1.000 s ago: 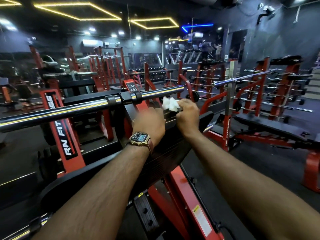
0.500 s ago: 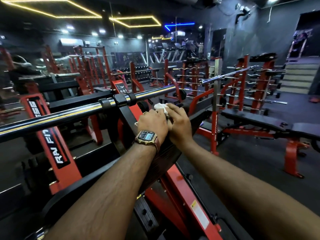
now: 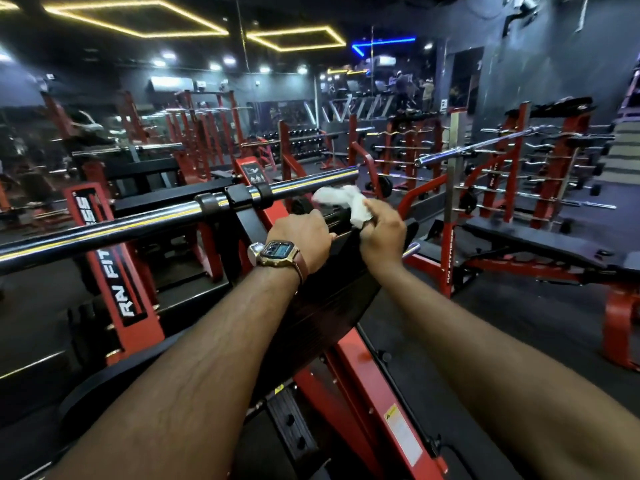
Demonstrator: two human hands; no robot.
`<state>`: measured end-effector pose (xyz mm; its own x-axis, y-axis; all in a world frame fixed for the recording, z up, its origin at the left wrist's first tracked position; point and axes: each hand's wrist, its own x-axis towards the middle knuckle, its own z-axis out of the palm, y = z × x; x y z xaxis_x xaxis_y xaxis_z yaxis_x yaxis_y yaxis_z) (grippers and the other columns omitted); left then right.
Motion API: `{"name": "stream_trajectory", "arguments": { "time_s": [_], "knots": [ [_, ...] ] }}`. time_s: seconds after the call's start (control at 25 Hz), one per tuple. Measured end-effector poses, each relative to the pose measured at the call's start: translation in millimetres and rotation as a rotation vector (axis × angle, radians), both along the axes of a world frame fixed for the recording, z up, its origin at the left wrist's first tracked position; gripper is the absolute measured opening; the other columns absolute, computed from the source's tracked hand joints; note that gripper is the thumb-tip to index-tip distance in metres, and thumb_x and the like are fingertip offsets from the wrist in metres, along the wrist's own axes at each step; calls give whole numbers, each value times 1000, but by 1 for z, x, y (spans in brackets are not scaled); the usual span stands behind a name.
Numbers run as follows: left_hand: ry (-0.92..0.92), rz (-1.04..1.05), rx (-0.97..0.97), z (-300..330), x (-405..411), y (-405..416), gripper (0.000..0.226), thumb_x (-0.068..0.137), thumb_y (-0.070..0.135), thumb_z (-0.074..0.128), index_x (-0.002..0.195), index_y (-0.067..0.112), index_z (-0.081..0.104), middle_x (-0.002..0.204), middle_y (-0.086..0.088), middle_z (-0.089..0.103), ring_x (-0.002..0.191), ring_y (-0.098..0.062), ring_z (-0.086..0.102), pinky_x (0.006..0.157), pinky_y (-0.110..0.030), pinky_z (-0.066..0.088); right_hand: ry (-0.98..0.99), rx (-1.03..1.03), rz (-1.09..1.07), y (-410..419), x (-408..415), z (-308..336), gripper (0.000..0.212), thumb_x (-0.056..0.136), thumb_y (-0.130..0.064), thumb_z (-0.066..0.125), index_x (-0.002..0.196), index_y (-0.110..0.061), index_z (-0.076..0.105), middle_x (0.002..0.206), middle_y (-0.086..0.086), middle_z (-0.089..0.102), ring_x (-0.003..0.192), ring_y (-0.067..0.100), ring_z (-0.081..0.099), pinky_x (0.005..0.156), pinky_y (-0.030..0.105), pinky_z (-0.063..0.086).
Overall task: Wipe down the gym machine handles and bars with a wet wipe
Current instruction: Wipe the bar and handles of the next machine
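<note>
While my right hand (image 3: 382,233) pinches the wet wipe (image 3: 341,201) just under the barbell (image 3: 138,225) and my left hand (image 3: 300,242) grips the black pad's top edge (image 3: 341,220), the loosely bunched wipe could slip free.

Right hand (image 3: 382,233) pinches white wipe (image 3: 341,200); left hand (image 3: 301,242) grips black pad (image 3: 332,292).

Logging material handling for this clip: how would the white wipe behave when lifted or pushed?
The wipe looks floppy: it droops crumpled from the right hand. Probably very light, since fingertips alone pinch it. Pushed, it would likely bunch, not slide.
</note>
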<state>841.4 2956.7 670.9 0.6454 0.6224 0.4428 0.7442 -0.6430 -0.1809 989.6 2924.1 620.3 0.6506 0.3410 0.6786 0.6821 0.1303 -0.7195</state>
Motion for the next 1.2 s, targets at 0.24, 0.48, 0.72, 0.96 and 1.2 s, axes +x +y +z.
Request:
{"name": "stream_trajectory", "arguments": {
  "time_s": [0.24,0.48,0.72,0.96,1.2],
  "knots": [
    [111,-1,38,7,10,1,41,102,47,42,114,10,55,106,-9,67,94,-34,65,65,-35,40,-280,58,272,3,18,-10,38,69,-15,55,100,-7,75,104,3,71,95,20,63,84,27,50],
    [172,34,-31,13,21,8,42,100,59,37,98,17,42,82,-2,47,73,-25,47,64,-36,39,-45,75,164,15,54,-13,33,74,3,54,96,-7,77,95,1,72,91,19,67,81,15,49],
    [187,41,-169,20,35,20,46,98,62,40,94,17,50,73,3,46,74,-22,53,62,-33,42,42,-46,102,14,69,-9,12,78,-5,59,79,-6,71,72,-2,63,69,17,57,66,27,41],
    [188,-4,-160,19,35,24,47,99,59,42,86,15,50,78,-1,51,73,-23,52,64,-34,43,562,151,195,12,0,-24,9,82,-5,59,84,-14,59,81,2,61,68,13,55,59,16,42],
    [167,-61,-174,20,32,24,44,100,57,39,89,16,52,88,-4,54,87,-29,60,69,-32,46,1476,409,640,38,0,12,30,88,8,30,76,-12,49,67,9,51,46,18,48,42,20,41]
  ]
}}
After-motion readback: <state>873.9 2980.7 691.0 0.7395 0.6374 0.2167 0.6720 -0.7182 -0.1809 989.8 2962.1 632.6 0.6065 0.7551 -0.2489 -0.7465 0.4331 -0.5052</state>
